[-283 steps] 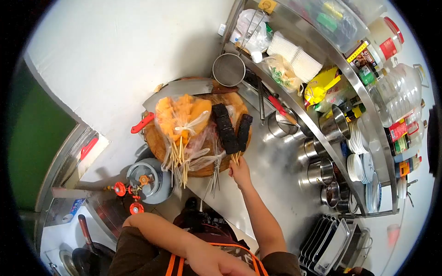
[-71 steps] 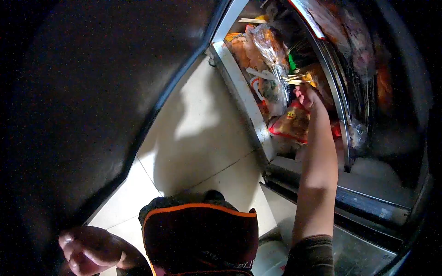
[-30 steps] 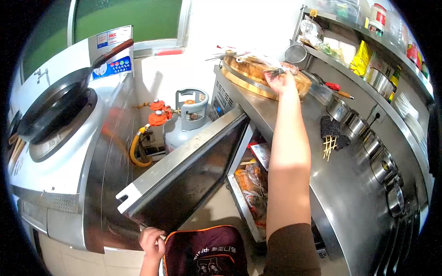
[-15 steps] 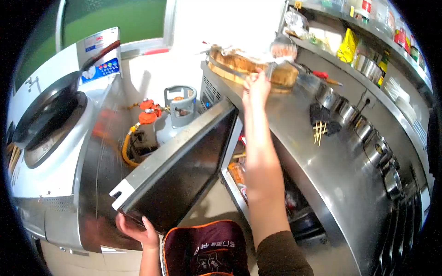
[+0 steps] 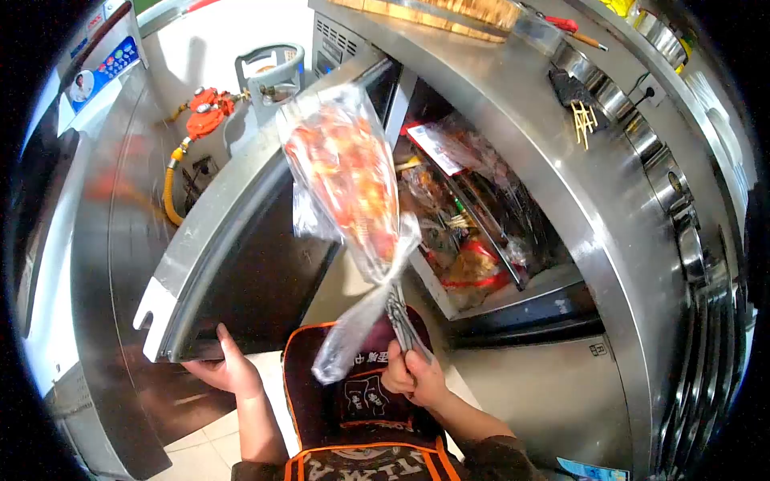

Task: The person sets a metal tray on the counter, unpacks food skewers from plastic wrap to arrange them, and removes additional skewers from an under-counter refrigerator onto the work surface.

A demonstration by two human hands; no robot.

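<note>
My right hand [image 5: 415, 377] is closed round the lower ends of a bundle of metal skewers [image 5: 401, 317]. Orange-red food on those skewers is wrapped in a clear plastic bag [image 5: 341, 172], tied with a white strip whose loose end hangs down. My left hand [image 5: 228, 370] is at the lower edge of an open fridge door [image 5: 249, 272], thumb raised and apart, its fingers partly hidden behind the edge. To the right of the door, the open fridge compartment [image 5: 445, 314] holds bagged food, sticks and a red packet.
A steel counter [image 5: 513, 112] curves above the fridge, with a round wooden board [image 5: 449, 20], black food on sticks [image 5: 571, 88] and steel pots [image 5: 635, 128]. Left of the door stand a gas cylinder [image 5: 277, 96], an orange hose [image 5: 170, 188] and a steel cabinet [image 5: 120, 264].
My right hand has come down from the wooden board to my front, bringing the bagged skewers over the fridge door. The view has tilted down. My left hand stays at the door.
</note>
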